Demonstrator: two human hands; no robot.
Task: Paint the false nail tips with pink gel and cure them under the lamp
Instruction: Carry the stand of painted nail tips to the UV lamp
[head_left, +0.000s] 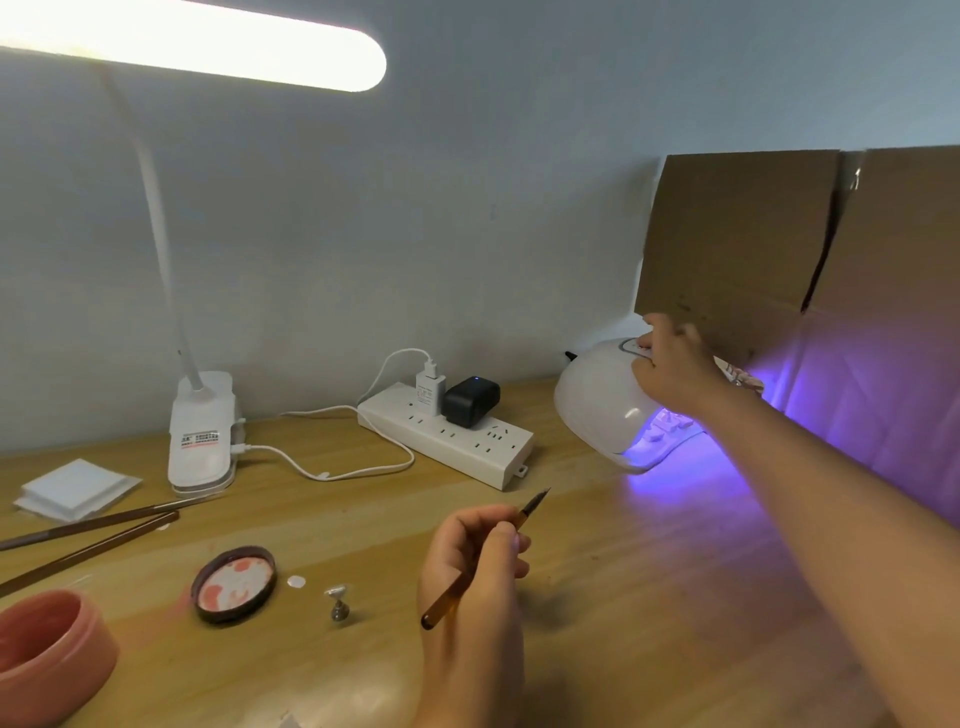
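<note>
Wooden tabletop (623, 649) runs under a pale wall, and we read it from its left edge across. At the near left corner we see a pink gel jar (49, 652), open. Behind it two long brushes (88, 535) lie slanted, with a stack of white wipes (78, 488) beyond them near the back. A white desk lamp (202, 431) stands at the back edge, its lit head overhead. Right of the jar lies the jar's lid (234, 583), inside up and smeared pink. Just beside it we see a loose nail tip (296, 581), then a small metal stand (338, 603) carrying another tip. A white power strip (447, 439) lies toward the back with two plugs in it. At the near middle our left hand (475, 556) grips an amber-handled brush (485, 556), bristles pointing up and away. Toward the back right sits the white curing lamp (597, 405), glowing violet, with pale nail tips (670, 423) inside its mouth. Our right hand (675, 364) rests on its top, fingers bent onto the control panel. Brown cardboard (753, 249) stands behind it.
</note>
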